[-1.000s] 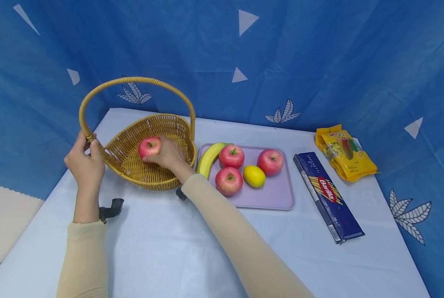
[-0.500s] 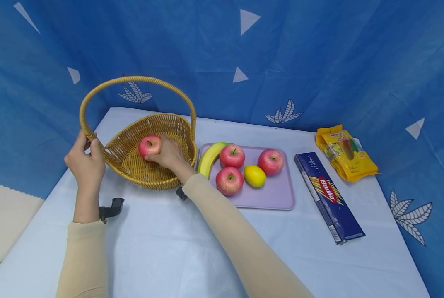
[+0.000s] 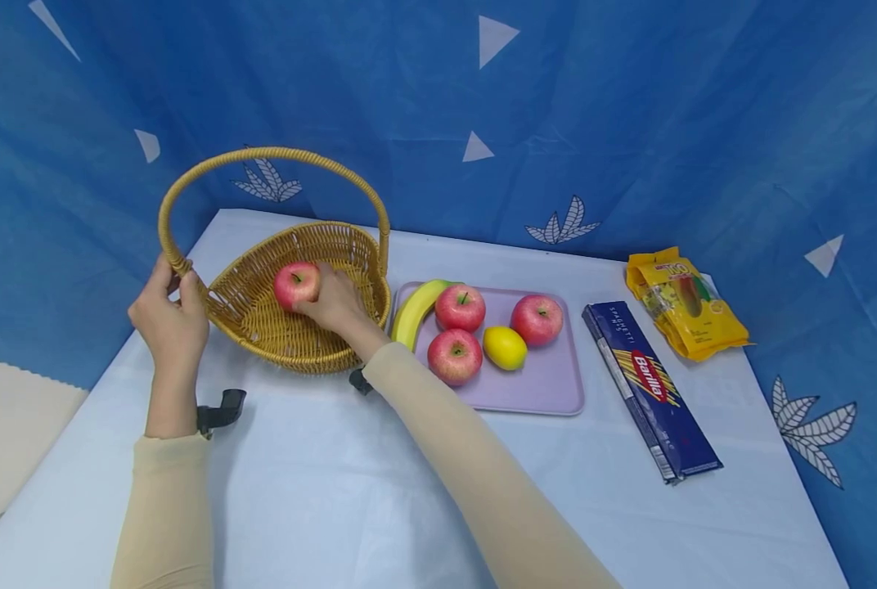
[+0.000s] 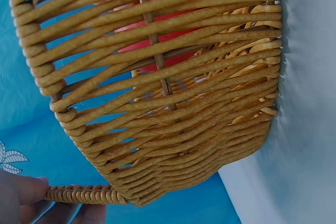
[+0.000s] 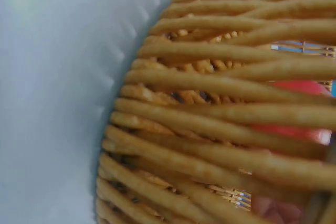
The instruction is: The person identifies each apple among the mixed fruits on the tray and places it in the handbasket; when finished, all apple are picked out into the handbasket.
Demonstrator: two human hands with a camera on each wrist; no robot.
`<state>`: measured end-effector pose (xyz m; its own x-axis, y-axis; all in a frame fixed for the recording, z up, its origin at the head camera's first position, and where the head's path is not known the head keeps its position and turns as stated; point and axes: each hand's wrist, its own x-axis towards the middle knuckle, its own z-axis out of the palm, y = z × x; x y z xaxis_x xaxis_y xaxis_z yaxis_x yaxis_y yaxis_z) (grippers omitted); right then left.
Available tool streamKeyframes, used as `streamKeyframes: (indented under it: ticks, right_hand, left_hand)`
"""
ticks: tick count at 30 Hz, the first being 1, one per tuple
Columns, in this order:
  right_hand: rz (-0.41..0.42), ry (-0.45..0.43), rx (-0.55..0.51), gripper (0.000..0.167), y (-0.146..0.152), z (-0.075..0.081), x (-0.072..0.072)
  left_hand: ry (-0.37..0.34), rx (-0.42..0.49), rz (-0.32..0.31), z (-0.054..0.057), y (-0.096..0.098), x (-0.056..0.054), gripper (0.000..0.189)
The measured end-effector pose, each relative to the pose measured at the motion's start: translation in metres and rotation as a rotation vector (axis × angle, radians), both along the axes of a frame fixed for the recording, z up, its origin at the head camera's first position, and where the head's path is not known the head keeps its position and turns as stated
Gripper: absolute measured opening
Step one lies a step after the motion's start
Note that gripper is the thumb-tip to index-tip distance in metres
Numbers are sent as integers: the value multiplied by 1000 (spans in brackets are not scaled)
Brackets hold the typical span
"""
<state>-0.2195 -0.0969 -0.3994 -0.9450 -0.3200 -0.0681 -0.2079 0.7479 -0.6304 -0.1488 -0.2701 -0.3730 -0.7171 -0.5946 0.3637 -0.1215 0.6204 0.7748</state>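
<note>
My left hand (image 3: 169, 319) grips the base of the handle (image 3: 272, 153) on the left side of a woven wicker basket (image 3: 299, 360). In the left wrist view, fingers (image 4: 31, 190) wrap the handle beside the basket's slatted wall (image 4: 157, 114). Inside the basket, my right hand (image 3: 339, 307) holds a red apple (image 3: 294, 286) from its right side, low near the woven floor. Whether the apple touches the floor cannot be told. Through the gaps of the wall in the right wrist view, the apple (image 5: 302, 124) shows only in part.
Right of the basket lies a lilac tray (image 3: 530, 393) with a banana (image 3: 415, 315), several apples (image 3: 455, 357) and a lemon (image 3: 504, 348). Farther right are a blue Barilla spaghetti box (image 3: 652, 388) and a yellow snack bag (image 3: 689, 304). A blue curtain (image 3: 409, 98) hangs behind the table.
The apple and my right hand have shifted very slightly toward the back of the basket. My left hand keeps its grip on the handle. The head view has tilted a little.
</note>
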Motion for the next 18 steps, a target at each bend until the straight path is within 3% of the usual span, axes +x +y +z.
streamKeyframes:
  ticks: [8, 18]
  right_hand:
    - [13, 31, 13, 83, 8, 11, 12]
    - [193, 77, -155, 85, 45, 42, 61]
  left_hand:
    - [4, 2, 4, -1, 0, 0, 36]
    - [8, -5, -7, 0, 1, 0, 36]
